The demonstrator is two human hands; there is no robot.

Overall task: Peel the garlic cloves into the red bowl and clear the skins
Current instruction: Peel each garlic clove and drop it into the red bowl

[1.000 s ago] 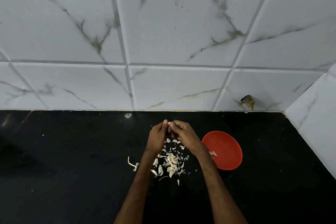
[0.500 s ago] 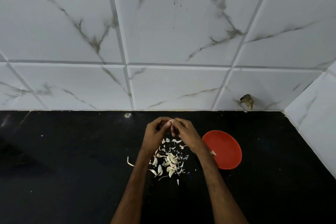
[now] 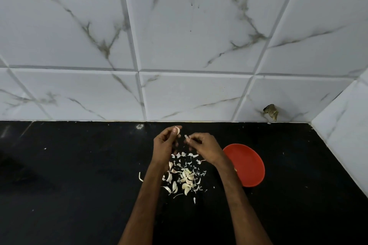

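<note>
Peeling in hand: I am part way through stripping one small pale garlic clove, held just above the centre of the frame.
Left hand: fingertips and thumb pinch that clove, raised off the glossy black stone counter.
Right hand: thumb and forefinger pinch a thin white flake of papery skin, just apart from the clove.
Round red plastic bowl: right of centre on the counter, partly behind my right wrist. One pale bit shows near its left rim; the rest looks bare.
Loose heap of cloves and torn skins: lower centre, on the counter between my forearms. I cannot tell how many are unpeeled.
Progress: early by my reckoning, with most of the garlic outside the bowl.
Next move: drop the flake on the heap, strip whatever skin is left on the clove, then carry it right to the bowl. That calls for a nail edge under the skin and a firm pinch, so the slick clove does not slip.
</note>
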